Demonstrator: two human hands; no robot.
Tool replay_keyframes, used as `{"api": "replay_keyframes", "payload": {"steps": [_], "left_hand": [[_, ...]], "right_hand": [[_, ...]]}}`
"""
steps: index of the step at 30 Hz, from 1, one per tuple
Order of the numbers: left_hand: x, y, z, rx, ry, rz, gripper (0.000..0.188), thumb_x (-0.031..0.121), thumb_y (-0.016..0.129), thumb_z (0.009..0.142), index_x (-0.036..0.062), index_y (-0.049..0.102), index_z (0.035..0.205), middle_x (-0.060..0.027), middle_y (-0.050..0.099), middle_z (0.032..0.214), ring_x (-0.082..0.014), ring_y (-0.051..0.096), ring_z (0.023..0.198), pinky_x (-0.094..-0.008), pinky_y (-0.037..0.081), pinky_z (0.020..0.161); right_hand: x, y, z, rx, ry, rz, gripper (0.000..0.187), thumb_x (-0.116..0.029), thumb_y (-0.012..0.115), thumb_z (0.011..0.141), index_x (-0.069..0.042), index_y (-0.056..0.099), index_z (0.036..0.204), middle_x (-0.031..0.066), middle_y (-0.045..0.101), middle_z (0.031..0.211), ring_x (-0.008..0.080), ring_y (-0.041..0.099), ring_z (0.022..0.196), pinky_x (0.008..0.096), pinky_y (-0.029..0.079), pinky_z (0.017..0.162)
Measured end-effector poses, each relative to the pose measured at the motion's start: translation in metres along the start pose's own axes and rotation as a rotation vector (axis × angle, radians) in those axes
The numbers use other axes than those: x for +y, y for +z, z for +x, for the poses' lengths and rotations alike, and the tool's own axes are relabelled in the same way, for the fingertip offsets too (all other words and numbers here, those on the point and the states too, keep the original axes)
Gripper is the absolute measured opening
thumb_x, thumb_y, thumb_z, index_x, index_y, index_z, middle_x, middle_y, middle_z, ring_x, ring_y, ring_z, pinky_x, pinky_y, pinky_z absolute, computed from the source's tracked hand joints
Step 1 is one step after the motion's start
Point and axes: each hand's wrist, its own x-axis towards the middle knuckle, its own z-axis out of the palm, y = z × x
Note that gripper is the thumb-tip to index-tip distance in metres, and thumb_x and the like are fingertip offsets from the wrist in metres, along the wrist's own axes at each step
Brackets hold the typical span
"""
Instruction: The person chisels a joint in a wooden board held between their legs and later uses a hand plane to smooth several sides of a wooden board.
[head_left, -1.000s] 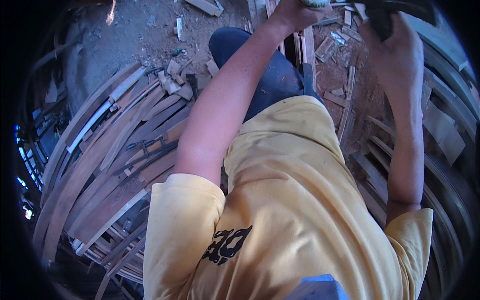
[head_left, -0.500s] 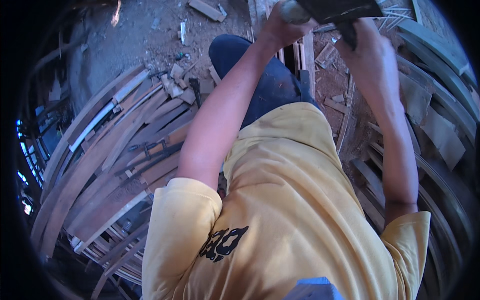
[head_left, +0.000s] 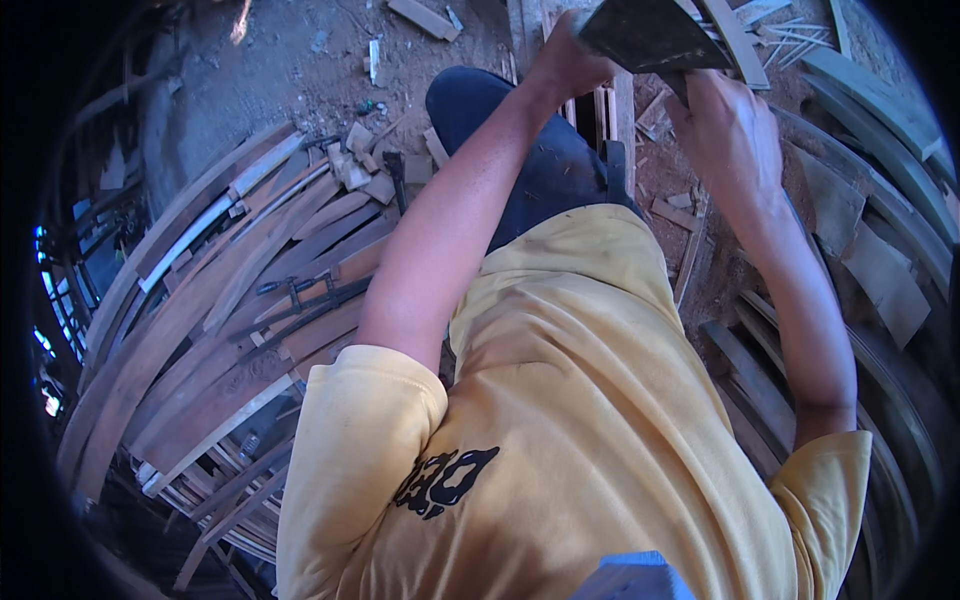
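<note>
At the top of the view my right hand [head_left: 730,130] is closed around the dark handle of a broad, flat, dark tool [head_left: 655,35]. Its exact kind cannot be made out. My left hand [head_left: 572,65] is up against the tool's left end, fingers curled and partly hidden behind it; what they grip does not show. Just beyond the tool, a pale curved strip of wood [head_left: 737,42] sticks out to the right. Both forearms reach forward over my dark-trousered leg [head_left: 550,165].
Stacked curved wooden pieces [head_left: 150,340] fill the left side, with a dark bar clamp [head_left: 310,295] lying on them. More curved boards [head_left: 880,120] lie at right. Wood offcuts [head_left: 350,165] and debris litter the dirt floor [head_left: 300,60].
The dark tool has tilted, showing more of its flat face. The pale curved strip has come into view behind it. Both hands have shifted slightly; a pale rounded thing by my left hand is now hidden.
</note>
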Motion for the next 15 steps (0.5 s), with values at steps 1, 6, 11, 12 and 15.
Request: {"api": "replay_keyframes", "payload": {"steps": [1, 6, 11, 12, 15], "left_hand": [[0.009, 0.009, 0.001, -0.011, 0.003, -0.014, 0.025, 0.011, 0.070, 0.086, 0.0026, 0.073, 0.109, -0.0068, 0.076, 0.106, -0.0196, 0.070, 0.099, -0.0382, 0.057, 0.083], [0.039, 0.004, 0.019, -0.010, 0.126, -0.045, 0.030, 0.015, 0.083, 0.082, 0.0078, 0.075, 0.109, -0.0085, 0.078, 0.102, -0.0185, 0.075, 0.092, -0.0327, 0.059, 0.080], [0.028, 0.014, 0.017, -0.006, 0.133, -0.015, 0.031, 0.016, 0.085, 0.081, 0.0081, 0.075, 0.109, -0.0082, 0.078, 0.100, -0.0176, 0.075, 0.092, -0.0333, 0.059, 0.082], [0.030, 0.018, 0.025, -0.002, 0.115, -0.107, 0.033, 0.017, 0.084, 0.080, 0.0083, 0.074, 0.110, -0.0081, 0.078, 0.100, -0.0179, 0.074, 0.093, -0.0333, 0.059, 0.084], [0.023, -0.003, 0.083, -0.114, -0.404, 0.179, 0.008, 0.011, 0.067, 0.087, 0.0058, 0.073, 0.084, -0.0007, 0.072, 0.079, -0.0165, 0.068, 0.074, -0.0368, 0.053, 0.064]], "right_hand": [[-0.002, -0.008, 0.002, -0.100, 0.029, -0.031, 0.028, -0.021, 0.076, 0.085, -0.005, 0.070, 0.106, 0.0207, 0.071, 0.089, 0.0431, 0.068, 0.085, 0.0475, 0.054, 0.074], [-0.007, -0.013, -0.003, 0.339, -0.156, 0.085, 0.031, -0.011, 0.071, 0.084, -0.005, 0.063, 0.113, 0.0193, 0.070, 0.088, 0.0418, 0.070, 0.085, 0.0505, 0.055, 0.074], [0.001, -0.015, 0.014, -0.192, -0.018, -0.056, 0.024, -0.018, 0.073, 0.088, -0.003, 0.068, 0.106, 0.0221, 0.071, 0.093, 0.0441, 0.067, 0.083, 0.0481, 0.053, 0.073], [-0.003, -0.024, 0.013, -0.128, 0.080, 0.021, 0.025, -0.018, 0.073, 0.088, -0.003, 0.067, 0.107, 0.0222, 0.071, 0.092, 0.0437, 0.068, 0.082, 0.0475, 0.053, 0.072], [-0.015, -0.038, 0.002, 0.148, 0.167, 0.224, 0.028, -0.022, 0.072, 0.091, -0.003, 0.067, 0.112, 0.0200, 0.071, 0.091, 0.0383, 0.070, 0.080, 0.0425, 0.054, 0.073]]}}
